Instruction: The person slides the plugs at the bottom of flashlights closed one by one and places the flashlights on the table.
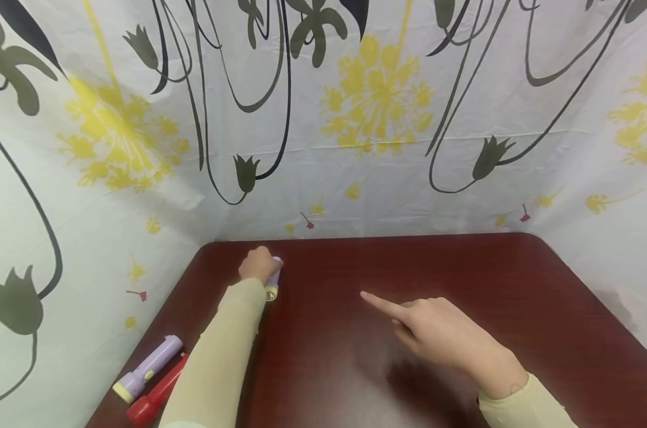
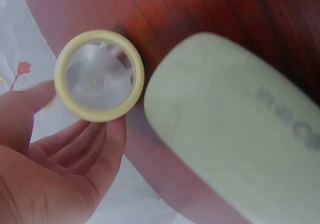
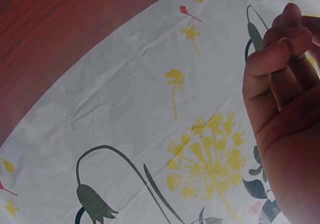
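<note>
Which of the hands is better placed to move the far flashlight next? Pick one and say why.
Left, most likely. The left hand grips the far flashlight, while the right hand hovers empty, apart from it. The other purple flashlight and the red flashlight also lie on the left side.

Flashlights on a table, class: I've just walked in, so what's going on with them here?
A person's left hand grips a lavender flashlight with a cream rim, near the far left of the table. The right hand hovers above the table with its index finger out, holding nothing. At the near left, a second lavender flashlight lies beside a red flashlight, which the left sleeve partly hides.
</note>
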A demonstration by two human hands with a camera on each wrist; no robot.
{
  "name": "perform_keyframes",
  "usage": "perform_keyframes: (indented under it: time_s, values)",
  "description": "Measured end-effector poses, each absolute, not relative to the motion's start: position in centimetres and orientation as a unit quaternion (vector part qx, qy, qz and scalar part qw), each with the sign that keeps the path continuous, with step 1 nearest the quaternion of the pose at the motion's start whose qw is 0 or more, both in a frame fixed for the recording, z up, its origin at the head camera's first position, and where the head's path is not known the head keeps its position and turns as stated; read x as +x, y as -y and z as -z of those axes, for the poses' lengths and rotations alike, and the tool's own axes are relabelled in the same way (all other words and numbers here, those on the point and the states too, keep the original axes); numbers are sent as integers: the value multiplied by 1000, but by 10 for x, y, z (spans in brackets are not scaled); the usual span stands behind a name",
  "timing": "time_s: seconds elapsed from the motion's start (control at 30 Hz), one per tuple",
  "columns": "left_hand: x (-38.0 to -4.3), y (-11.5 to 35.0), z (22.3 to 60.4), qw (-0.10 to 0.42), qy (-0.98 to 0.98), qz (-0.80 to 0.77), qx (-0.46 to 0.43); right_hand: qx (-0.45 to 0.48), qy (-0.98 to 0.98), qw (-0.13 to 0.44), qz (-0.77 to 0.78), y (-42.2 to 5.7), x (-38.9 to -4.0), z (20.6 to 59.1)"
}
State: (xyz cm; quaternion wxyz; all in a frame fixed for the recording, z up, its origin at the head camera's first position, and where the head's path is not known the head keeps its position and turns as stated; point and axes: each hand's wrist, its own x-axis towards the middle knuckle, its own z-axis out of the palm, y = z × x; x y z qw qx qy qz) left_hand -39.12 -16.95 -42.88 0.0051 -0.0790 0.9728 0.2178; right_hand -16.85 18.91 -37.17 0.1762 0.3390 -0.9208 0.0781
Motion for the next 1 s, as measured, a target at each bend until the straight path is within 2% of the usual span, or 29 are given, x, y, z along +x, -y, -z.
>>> perform_keyframes:
  time_s: [0.33,0.5,0.73,1.0]
  values:
    - [-376,166,405,53,-973,-214,-65,342,921,168,-80,-188,-170,374]
    - [-375,171,405,43,-974,-213,-62,343,923,156,-80,-187,-169,375]
    - [-395,188,424,21,-972,-228,-45,340,924,156,-78,-188,-169,374]
    - [-366,179,397,28,-976,-212,-35,337,925,154,-81,-187,-169,374]
